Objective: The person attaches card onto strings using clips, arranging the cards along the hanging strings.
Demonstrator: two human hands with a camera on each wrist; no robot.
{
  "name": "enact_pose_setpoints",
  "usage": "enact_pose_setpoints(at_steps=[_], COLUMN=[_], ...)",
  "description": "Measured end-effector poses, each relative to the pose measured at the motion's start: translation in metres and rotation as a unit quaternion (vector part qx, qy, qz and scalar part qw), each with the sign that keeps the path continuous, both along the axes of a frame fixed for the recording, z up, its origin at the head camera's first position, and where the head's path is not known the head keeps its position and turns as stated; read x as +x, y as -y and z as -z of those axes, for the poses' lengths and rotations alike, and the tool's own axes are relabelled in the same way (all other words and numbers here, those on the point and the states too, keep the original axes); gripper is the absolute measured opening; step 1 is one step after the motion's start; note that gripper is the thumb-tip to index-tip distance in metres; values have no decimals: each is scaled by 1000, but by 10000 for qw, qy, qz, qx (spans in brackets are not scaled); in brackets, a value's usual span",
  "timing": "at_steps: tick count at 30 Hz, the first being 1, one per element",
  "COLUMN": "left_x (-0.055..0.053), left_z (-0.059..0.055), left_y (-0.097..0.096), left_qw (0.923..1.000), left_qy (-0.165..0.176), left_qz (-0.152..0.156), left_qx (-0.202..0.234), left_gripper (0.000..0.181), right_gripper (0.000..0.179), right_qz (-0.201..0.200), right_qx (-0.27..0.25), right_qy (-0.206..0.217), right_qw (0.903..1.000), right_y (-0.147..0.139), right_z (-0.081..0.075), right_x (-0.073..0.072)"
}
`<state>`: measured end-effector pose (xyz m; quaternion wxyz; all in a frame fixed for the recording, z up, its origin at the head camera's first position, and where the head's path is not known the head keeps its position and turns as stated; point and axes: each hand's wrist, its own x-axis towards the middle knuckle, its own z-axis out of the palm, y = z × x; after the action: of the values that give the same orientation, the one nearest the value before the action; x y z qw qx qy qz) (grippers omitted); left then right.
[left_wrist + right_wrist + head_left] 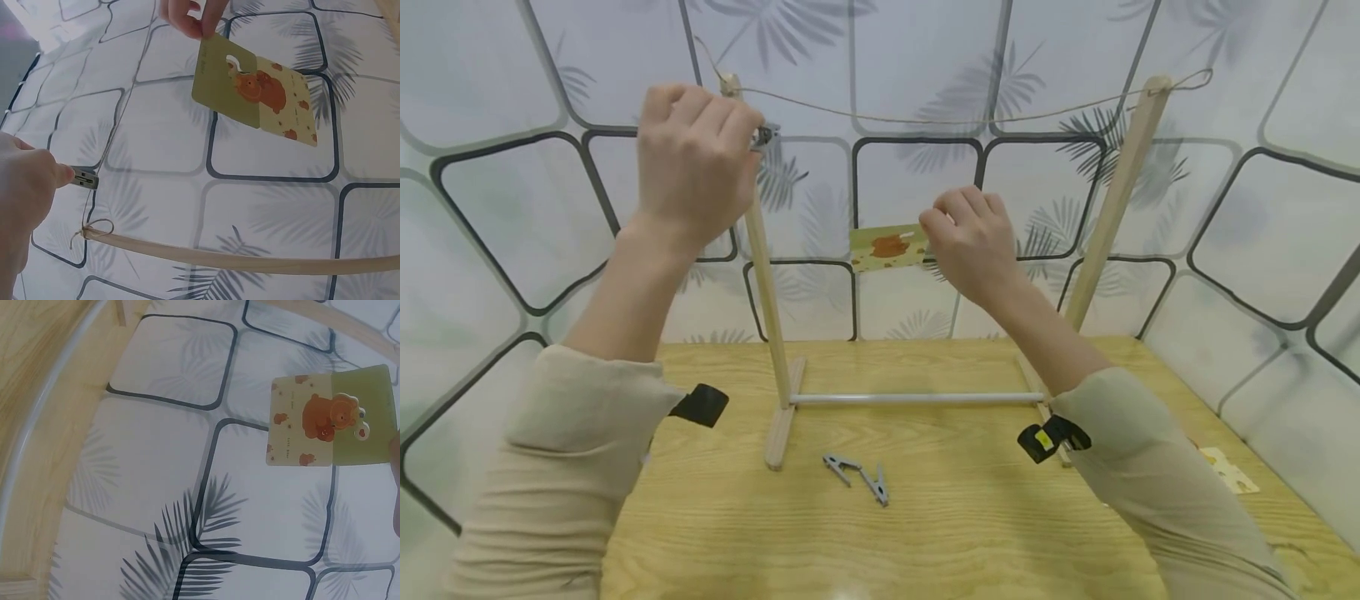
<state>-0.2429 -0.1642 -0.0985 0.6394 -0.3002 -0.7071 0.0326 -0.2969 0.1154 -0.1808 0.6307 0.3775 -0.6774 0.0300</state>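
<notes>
My left hand (696, 162) is raised beside the top of the left wooden post (760, 258). Its fingers pinch a grey clothespin (85, 178), which is close to the string (880, 119) in the left wrist view; whether the two touch, I cannot tell. My right hand (973, 242) holds a green and cream card with a brown bear picture (887, 247) by one edge, below the sagging string. In the right wrist view the card (328, 417) shows its bear side, with only a bit of the fingers visible at the right border.
Two grey clothespins (855, 477) lie on the wooden table (925, 533). The string is tied between the left post and the right post (1116, 200), joined low down by a white rod (917, 399). A cream spotted card (1228, 471) lies at the right, partly behind my sleeve.
</notes>
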Motion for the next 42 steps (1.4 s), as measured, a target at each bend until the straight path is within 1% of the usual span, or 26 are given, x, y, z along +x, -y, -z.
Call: enact_pose_setpoints(at_steps=[4,8,10,13,16,21,23,28,35,38,42], left_x=[-5,-9,-12,-15,-15,-17,-18,-21,-22,-23,-25], left_z=[-2,-5,-7,-11,-14,-16,-16,-18,-18,-18,-17], left_y=[1,3,4,4,3,1,0,-4,-5,-7,-8], left_qw=[9995,9981,9975,9972,9980,9995,9996,9997,9994,9994,9996], left_qy=[-235,-535,-645,-722,-609,-301,-258,-192,131,134,31], left_qz=[172,295,284,196,156,-45,-125,-147,-309,-306,-276], left_qx=[119,81,62,47,40,-9,-10,-60,10,29,16], left_gripper=[12,14,14,14,11,9,8,7,9,8,12], right_gripper=[15,16,16,17,17,16,16,17,19,19,19], right_qz=[73,101,91,101,119,154,151,144,177,214,252], right_qx=[13,96,117,114,121,190,211,204,268,310,331], right_qy=[37,97,116,116,118,184,209,158,164,138,92], right_qw=[10000,9999,9998,9998,9998,9995,9994,9996,9993,9992,9991], right_y=[6,10,11,12,14,15,16,18,18,17,16], right_z=[-4,-5,-7,-10,-13,-15,-17,-20,-20,-19,-16], right_x=[0,1,2,2,1,-1,-2,-3,-6,-7,-8])
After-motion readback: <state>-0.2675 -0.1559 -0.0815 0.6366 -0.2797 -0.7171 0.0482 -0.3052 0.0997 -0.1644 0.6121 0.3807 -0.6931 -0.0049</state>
